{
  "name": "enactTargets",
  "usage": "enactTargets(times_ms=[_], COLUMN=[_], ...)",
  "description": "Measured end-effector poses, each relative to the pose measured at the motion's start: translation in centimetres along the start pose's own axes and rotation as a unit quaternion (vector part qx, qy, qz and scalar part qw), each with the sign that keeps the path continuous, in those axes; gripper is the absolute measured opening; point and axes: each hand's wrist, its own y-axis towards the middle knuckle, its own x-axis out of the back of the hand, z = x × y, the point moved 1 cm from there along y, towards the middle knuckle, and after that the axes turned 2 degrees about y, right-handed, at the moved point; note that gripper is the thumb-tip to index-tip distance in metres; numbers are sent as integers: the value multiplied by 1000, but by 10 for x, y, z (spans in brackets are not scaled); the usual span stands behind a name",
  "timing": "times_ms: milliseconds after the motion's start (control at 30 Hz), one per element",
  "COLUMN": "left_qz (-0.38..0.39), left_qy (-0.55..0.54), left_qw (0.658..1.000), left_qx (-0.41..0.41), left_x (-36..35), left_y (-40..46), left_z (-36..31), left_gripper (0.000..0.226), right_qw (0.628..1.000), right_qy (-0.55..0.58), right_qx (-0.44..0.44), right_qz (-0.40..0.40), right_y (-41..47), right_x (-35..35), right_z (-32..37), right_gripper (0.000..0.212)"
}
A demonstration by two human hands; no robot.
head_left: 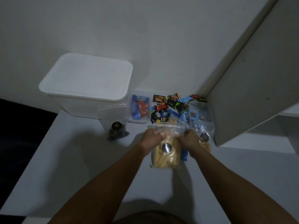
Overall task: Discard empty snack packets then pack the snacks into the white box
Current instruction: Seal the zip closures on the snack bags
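White box (87, 81), yellow snack bag (166, 156), blue and red wrappers (140, 107).

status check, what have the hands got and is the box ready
Left hand and right hand both grip the bag of yellow sticks. White box lid still on. Loose snacks piled behind the bag.

- Near tabletop (90, 167): I see open room left of my arms.
- Far edge: white box (85, 83), lid on, and wrapper pile (171, 105) block it.
- Right: cabinet panel (252, 88) blocks.
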Motion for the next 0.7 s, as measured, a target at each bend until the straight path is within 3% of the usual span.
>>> enactTargets(times_ms=[133,367,533,700], left_qz=[-61,-160,-190,-228], left_qy=[-36,-62,-73,-86], left_qw=[997,981,972,958], left_qx=[-23,-85,-116,-154], left_x=[12,46,58,69], left_y=[-1,-21,-27,-37], left_z=[4,9,21,29], left_gripper=[45,71,56,48], right_qw=[999,984,963,958], right_qy=[37,56,11,49], right_qx=[28,171,270,281], right_qz=[-20,-7,10,32], right_y=[-5,-32,-46,-52], right_x=[-6,-20,-38,-48], right_z=[3,30,37,37], right_gripper=[9,22,20,18])
